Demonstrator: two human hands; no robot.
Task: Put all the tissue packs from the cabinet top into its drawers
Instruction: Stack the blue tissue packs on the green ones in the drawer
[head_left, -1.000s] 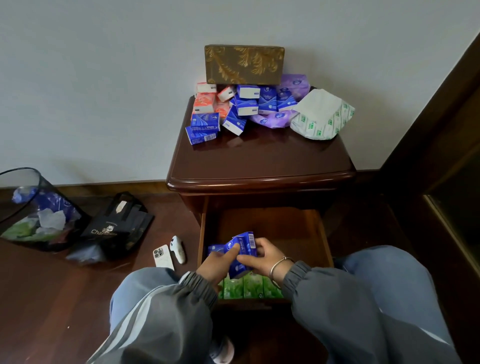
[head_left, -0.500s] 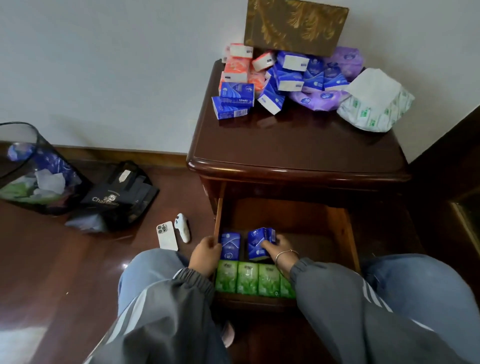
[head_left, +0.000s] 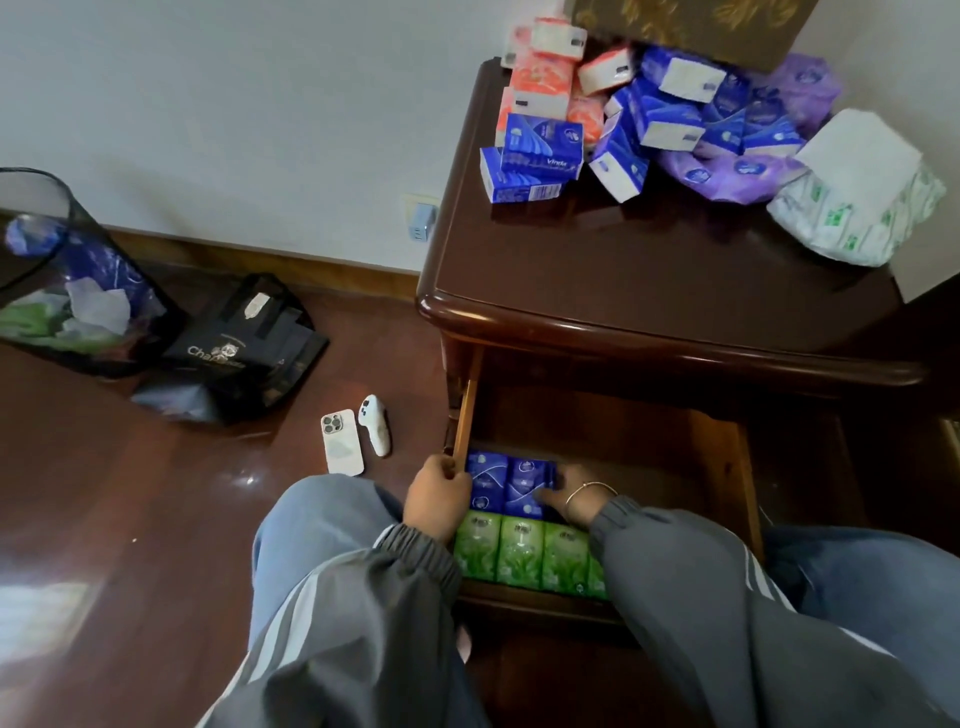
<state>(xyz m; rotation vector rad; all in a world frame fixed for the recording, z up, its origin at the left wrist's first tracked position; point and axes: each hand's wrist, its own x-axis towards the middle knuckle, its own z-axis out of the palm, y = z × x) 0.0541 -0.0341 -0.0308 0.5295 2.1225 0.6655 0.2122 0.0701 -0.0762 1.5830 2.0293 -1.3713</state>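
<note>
The right hand (head_left: 569, 493) curls round a blue pack (head_left: 530, 486) standing in the drawer (head_left: 740, 467) behind the green packs (head_left: 519, 553); the left hand (head_left: 439, 496) lies bent at the drawer's wall, grip unclear. The pile (head_left: 545, 150) on the cabinet top (head_left: 623, 270) looks light, soft, slick-wrapped: pinch across the narrow sides.

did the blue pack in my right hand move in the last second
Yes. The blue pack was over the green packs; now it sits behind them in the drawer, beside the other blue pack, right hand on it.
</note>
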